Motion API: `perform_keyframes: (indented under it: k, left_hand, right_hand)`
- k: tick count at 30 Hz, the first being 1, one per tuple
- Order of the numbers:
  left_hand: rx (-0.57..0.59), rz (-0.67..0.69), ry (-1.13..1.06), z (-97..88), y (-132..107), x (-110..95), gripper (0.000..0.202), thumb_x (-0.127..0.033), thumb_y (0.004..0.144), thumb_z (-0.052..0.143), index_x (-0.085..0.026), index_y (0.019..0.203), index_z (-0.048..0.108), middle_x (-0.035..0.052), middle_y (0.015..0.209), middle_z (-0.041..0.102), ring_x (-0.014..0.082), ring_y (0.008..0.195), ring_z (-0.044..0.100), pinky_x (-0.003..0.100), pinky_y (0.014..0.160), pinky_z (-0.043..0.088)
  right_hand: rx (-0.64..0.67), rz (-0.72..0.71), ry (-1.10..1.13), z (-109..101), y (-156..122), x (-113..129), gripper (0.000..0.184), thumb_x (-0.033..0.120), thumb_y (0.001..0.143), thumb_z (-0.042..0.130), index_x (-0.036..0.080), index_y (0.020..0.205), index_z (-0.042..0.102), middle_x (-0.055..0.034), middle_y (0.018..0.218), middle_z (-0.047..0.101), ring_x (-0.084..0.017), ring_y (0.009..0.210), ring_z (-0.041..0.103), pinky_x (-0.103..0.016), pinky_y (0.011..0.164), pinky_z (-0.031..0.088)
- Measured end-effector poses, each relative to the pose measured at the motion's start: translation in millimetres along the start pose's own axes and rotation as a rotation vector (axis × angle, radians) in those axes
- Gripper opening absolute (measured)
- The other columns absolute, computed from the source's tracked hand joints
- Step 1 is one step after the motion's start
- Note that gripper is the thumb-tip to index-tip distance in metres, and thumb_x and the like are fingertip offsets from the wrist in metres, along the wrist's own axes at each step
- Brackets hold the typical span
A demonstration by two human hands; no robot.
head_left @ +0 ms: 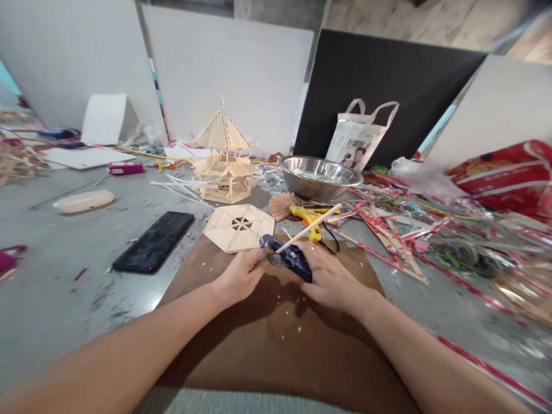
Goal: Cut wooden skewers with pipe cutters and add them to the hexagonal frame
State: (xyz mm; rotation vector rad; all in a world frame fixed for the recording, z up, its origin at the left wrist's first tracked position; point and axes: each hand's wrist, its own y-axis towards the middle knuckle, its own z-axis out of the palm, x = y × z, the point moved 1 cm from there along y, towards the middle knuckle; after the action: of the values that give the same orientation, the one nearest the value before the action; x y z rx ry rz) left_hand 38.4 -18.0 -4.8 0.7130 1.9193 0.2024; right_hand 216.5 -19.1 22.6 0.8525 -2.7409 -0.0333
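My right hand (325, 270) is wrapped around a dark blue handled cutter (297, 263), with a bit of grey metal showing at its left side. A thin pale wooden stick (310, 227) crosses the cutter and slants up to the right. My left hand (244, 273) is closed at the cutter's left end, near the stick's lower end; what its fingers pinch is hidden. Just beyond my hands lies a flat hexagonal panel (224, 231) of wooden sticks with spokes in its middle opening. Behind it stands a tiered wooden-stick pavilion model (224, 155).
Brown sheet (276, 356) lies under my hands, dotted with small chips. A yellow glue gun (313, 221) with a black cord is just beyond. A phone (154, 241) and white case (84, 201) sit left. Behind are a metal bowl (321, 187) and bag (356, 141); red-and-white wrappers (388, 238) clutter the right.
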Motion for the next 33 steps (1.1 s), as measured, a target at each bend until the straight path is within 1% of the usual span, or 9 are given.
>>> perform_keyframes:
  k: [5, 9, 15, 18, 21, 24, 29, 31, 33]
  left_hand:
    - [0.003, 0.023, -0.011, 1.2, 0.7, -2.7, 0.02, -0.021, 0.079, 0.036, -0.012, 0.076, 0.054, 0.0014, 0.068, 0.055, 0.0097, 0.061, 0.045, 0.022, 0.06, 0.04]
    - [0.012, 0.03, 0.044, 0.5, -0.1, -0.4, 0.021, -0.02, 0.079, 0.035, -0.012, 0.078, 0.055, 0.0015, 0.065, 0.055, 0.0096, 0.059, 0.045, 0.021, 0.058, 0.04]
    - [0.025, 0.062, 0.167, -3.0, -2.1, 7.4, 0.022, -0.021, 0.079, 0.034, -0.013, 0.079, 0.055, 0.0027, 0.066, 0.056, 0.0108, 0.06, 0.048, 0.022, 0.059, 0.04]
    - [0.025, 0.05, 0.165, -3.3, -1.9, 6.4, 0.021, -0.02, 0.079, 0.034, -0.013, 0.079, 0.054, 0.0026, 0.066, 0.055, 0.011, 0.061, 0.048, 0.022, 0.059, 0.04]
    - [0.02, 0.033, 0.086, -2.4, 0.0, 0.9, 0.019, -0.018, 0.078, 0.035, -0.013, 0.077, 0.053, 0.0019, 0.067, 0.055, 0.0106, 0.061, 0.047, 0.021, 0.059, 0.039]
    - [0.04, -0.011, -0.034, -1.4, 2.5, -5.2, 0.018, -0.021, 0.078, 0.036, -0.014, 0.076, 0.053, 0.0, 0.063, 0.052, 0.0094, 0.058, 0.045, 0.02, 0.054, 0.037]
    - [0.126, -0.179, -0.301, -0.8, 3.0, -7.9, 0.027, -0.036, 0.078, 0.038, -0.014, 0.076, 0.052, -0.0063, 0.043, 0.035, 0.0052, 0.039, 0.031, 0.018, 0.039, 0.026]
    - [0.154, -0.255, -0.421, -0.3, 1.9, -6.6, 0.032, -0.044, 0.076, 0.04, -0.013, 0.076, 0.051, -0.0081, 0.04, 0.03, 0.0038, 0.035, 0.025, 0.018, 0.036, 0.023]
    - [0.166, -0.308, -0.501, 0.1, 1.1, -4.9, 0.036, -0.048, 0.073, 0.043, -0.013, 0.076, 0.05, -0.0089, 0.039, 0.029, 0.003, 0.033, 0.024, 0.018, 0.035, 0.022]
  right_hand:
    - [0.012, -0.024, 0.001, -3.0, -0.9, 0.0, 0.056, 0.017, 0.062, 0.046, 0.016, 0.115, 0.031, -0.0085, 0.105, 0.045, -0.02, 0.096, 0.042, -0.03, 0.082, 0.031]
    - [0.035, -0.025, 0.009, -5.1, -1.4, 1.2, 0.052, 0.015, 0.061, 0.046, 0.017, 0.112, 0.034, -0.0078, 0.102, 0.047, -0.019, 0.094, 0.043, -0.03, 0.08, 0.032]
    - [0.03, -0.031, 0.011, -4.7, -1.3, 2.3, 0.054, 0.015, 0.06, 0.046, 0.017, 0.112, 0.033, -0.008, 0.101, 0.046, -0.02, 0.093, 0.043, -0.03, 0.081, 0.031]
    - [0.019, -0.022, 0.002, -2.1, -1.1, 1.1, 0.054, 0.016, 0.06, 0.046, 0.016, 0.112, 0.033, -0.0086, 0.101, 0.046, -0.02, 0.093, 0.043, -0.031, 0.081, 0.032]
    - [-0.007, -0.026, -0.012, 1.2, -1.1, -1.0, 0.058, 0.017, 0.059, 0.045, 0.015, 0.116, 0.031, -0.0097, 0.106, 0.045, -0.02, 0.098, 0.041, -0.032, 0.085, 0.031]
    - [-0.032, -0.031, -0.028, 3.7, -1.1, -3.6, 0.06, 0.017, 0.06, 0.044, 0.013, 0.118, 0.03, -0.0106, 0.112, 0.042, -0.02, 0.104, 0.038, -0.033, 0.089, 0.028]
    - [-0.051, -0.038, -0.029, 3.0, -1.2, -4.6, 0.062, 0.014, 0.059, 0.042, 0.012, 0.119, 0.029, -0.0113, 0.115, 0.041, -0.02, 0.107, 0.036, -0.033, 0.089, 0.028]
    - [-0.054, -0.041, -0.019, 1.7, -1.1, -3.7, 0.061, 0.014, 0.058, 0.042, 0.014, 0.118, 0.03, -0.0104, 0.113, 0.043, -0.02, 0.104, 0.038, -0.033, 0.087, 0.03]
    - [-0.055, -0.04, -0.014, 1.0, -0.9, -3.1, 0.061, 0.014, 0.058, 0.042, 0.015, 0.117, 0.03, -0.0099, 0.112, 0.043, -0.02, 0.103, 0.039, -0.033, 0.086, 0.031]
